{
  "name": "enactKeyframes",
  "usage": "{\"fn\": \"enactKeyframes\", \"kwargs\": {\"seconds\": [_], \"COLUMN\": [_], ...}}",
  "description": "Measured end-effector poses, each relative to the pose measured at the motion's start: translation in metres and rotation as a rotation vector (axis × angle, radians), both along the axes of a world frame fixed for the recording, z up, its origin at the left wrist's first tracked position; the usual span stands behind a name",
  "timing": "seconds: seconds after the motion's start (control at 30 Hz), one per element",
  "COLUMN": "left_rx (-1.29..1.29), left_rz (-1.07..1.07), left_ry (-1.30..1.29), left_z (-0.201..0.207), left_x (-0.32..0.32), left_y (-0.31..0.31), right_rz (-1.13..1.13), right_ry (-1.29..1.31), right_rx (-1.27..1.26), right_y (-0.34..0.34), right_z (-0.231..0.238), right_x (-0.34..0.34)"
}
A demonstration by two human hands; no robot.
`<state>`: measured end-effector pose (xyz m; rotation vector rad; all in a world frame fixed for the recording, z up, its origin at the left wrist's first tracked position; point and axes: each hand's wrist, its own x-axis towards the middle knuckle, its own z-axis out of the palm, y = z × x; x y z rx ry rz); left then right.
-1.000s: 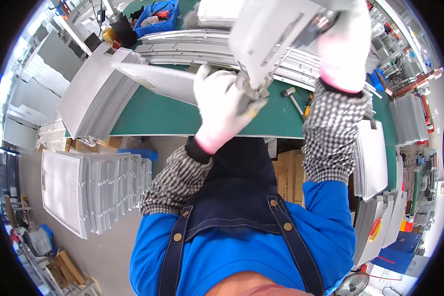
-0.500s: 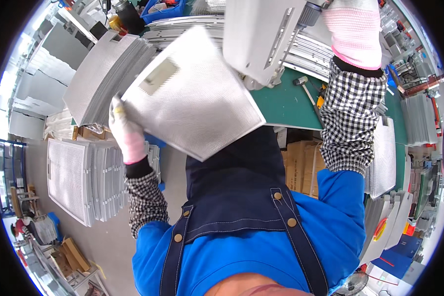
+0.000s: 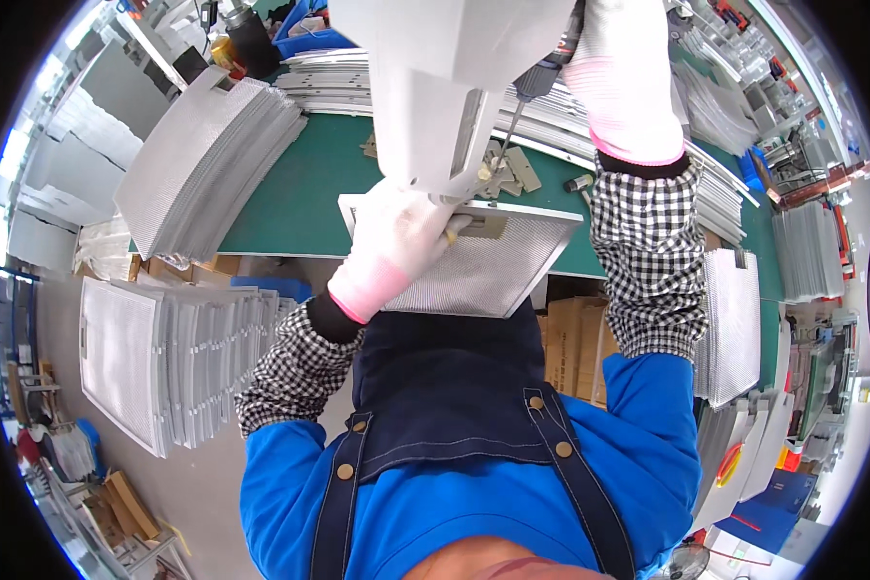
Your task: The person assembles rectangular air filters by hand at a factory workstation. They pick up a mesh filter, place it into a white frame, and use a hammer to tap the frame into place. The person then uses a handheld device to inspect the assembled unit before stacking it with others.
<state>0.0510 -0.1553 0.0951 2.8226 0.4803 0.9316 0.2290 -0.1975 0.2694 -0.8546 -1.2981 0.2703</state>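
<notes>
My left hand (image 3: 391, 242), in a white and pink glove, grips a framed metal mesh panel (image 3: 483, 275) by its upper edge. The panel tilts at the near edge of the green table, just below a large white housing (image 3: 420, 92). A grey plate sits on the mesh beside my fingers. My right hand (image 3: 633, 87), gloved too, is raised at the upper right, closed round a dark power screwdriver (image 3: 539, 79). Its long thin bit slants down toward the panel's upper edge. The housing partly hides my left fingers and the panel's far edge.
Stacked mesh panels (image 3: 203, 164) stand on the table's left, with more (image 3: 121, 358) below them. Small metal plates (image 3: 522, 169) and a hammer (image 3: 578, 184) lie behind the panel. Long metal strips (image 3: 329, 82) cross the back. Cardboard boxes (image 3: 575, 343) sit under the table.
My left hand has brought the mesh panel from the left to beneath the white housing and tilted it. My right hand and the screwdriver have come lower and left. The housing appears further left.
</notes>
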Motion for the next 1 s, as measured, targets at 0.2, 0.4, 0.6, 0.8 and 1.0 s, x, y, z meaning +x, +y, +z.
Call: {"fn": "enactKeyframes", "kwargs": {"seconds": [0.2, 0.4, 0.6, 0.8, 1.0], "left_rx": [-0.013, -0.048, -0.052, -0.050, 0.063], "left_rz": [0.042, 0.028, 0.044, 0.077, 0.076], "left_ry": [0.042, -0.066, -0.054, -0.038, -0.032], "left_z": [-0.011, -0.022, -0.025, -0.032, -0.026], "left_x": [-0.005, -0.013, -0.018, -0.016, -0.014], "left_y": [0.002, 0.004, 0.007, 0.002, -0.003], "right_rz": [-0.073, -0.056, -0.250, -0.052, -0.186], "right_ry": [-0.088, -0.241, -0.713, -0.159, -0.533], "right_rx": [0.057, 0.150, 0.473, 0.071, 0.370], "right_y": [0.024, 0.036, 0.047, 0.034, 0.043], "right_z": [-0.011, -0.023, -0.031, -0.020, -0.034], "right_x": [0.001, 0.010, 0.027, 0.005, 0.021]}}
